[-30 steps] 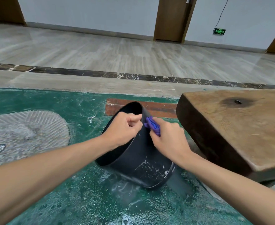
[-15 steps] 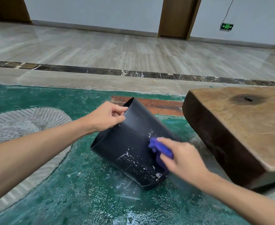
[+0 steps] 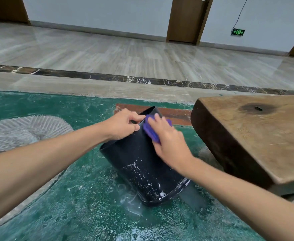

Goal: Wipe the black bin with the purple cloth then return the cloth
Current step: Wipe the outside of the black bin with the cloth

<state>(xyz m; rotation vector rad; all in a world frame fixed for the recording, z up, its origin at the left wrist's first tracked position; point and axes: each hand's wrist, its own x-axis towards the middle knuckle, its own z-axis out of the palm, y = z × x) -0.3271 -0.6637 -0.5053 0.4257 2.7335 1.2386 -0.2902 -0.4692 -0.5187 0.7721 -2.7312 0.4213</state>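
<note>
The black bin [image 3: 142,167] is tilted on the green floor, its mouth pointing up and to the left. White splashes mark its lower side near the base. My left hand [image 3: 123,124] grips the rim at the top. My right hand [image 3: 167,138] presses the purple cloth [image 3: 150,130] against the bin's upper side, just below the rim, with the fingers laid over the cloth. Most of the cloth is hidden under that hand.
A thick wooden slab bench [image 3: 257,136] stands close on the right of the bin. A grey ribbed round pattern [image 3: 26,129] lies in the green speckled floor [image 3: 90,206] on the left. Beyond are a dark marble strip [image 3: 142,80], pale tiles and doors.
My right hand has slid the cloth from the bin's lower side up to just under the rim. The left hand has kept its grip on the rim, and the bin now stands a little more upright.
</note>
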